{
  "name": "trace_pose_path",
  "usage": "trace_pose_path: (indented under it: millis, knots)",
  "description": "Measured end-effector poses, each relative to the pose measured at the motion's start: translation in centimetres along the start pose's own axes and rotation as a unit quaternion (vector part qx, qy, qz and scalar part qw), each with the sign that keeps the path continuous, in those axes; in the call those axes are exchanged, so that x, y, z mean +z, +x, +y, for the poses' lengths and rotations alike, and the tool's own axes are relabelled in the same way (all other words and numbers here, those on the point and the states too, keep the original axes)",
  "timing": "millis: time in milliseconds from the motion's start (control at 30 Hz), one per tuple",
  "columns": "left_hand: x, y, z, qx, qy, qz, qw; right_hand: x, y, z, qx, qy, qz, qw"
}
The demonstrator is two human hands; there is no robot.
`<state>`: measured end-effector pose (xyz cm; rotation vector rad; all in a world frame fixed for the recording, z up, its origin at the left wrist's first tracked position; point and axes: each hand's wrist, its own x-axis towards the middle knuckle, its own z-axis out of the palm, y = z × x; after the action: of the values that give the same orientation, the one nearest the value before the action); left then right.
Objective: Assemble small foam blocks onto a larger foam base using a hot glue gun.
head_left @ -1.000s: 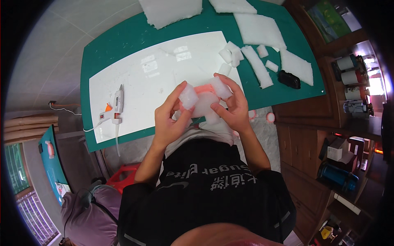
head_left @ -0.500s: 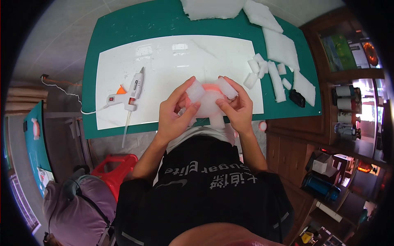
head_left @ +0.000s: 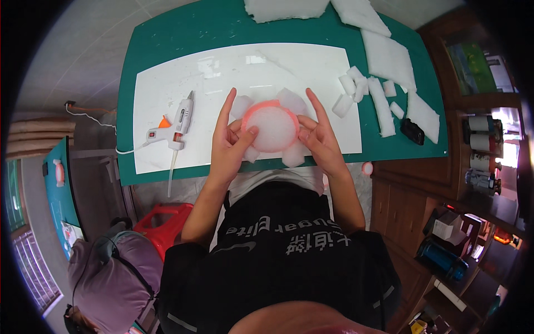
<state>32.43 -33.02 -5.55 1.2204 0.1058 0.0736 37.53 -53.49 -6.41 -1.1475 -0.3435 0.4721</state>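
Note:
A round white foam disc with a pink rim is held above the near edge of the white board. White foam blocks stick out around its rim at top left, top right and below. My left hand grips its left edge, thumb on the face, index finger pointing up and away. On the opposite edge, my right hand pinches it with thumb and curled fingers, its index finger also raised. Some fingertips are hidden behind the disc. A white hot glue gun with a glue stick lies left of my hands.
Small foam blocks, a long foam strip and larger foam sheets lie at the right, beside a black object. The board rests on a green table. A red stool stands below left.
My index fingers have come off the upper foam blocks and now point upward. The disc's face and pink rim show more fully. The view has shifted slightly.

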Motion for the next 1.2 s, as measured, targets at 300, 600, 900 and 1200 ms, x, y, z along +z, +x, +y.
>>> trace_pose_path:
  millis: [300, 600, 900, 1200]
  knots:
    - [2.0, 0.2, -1.4, -0.105, -0.133, -0.079, 0.982, -4.6, -2.2, -0.8, 0.105, 0.099, -0.011, 0.990]
    - [3.6, -0.3, -1.9, -0.129, -0.230, -0.189, 0.946, -6.5, -5.0, -1.0, 0.081, 0.191, -0.008, 0.978]
    - [3.6, -1.5, -2.4, -0.134, -0.218, -0.241, 0.936, -6.3, -6.9, -0.7, 0.054, 0.143, -0.033, 0.988]
    - [2.3, -1.7, -1.8, -0.165, -0.050, -0.301, 0.938, -11.0, -14.1, -1.5, -0.079, 0.133, 0.121, 0.981]
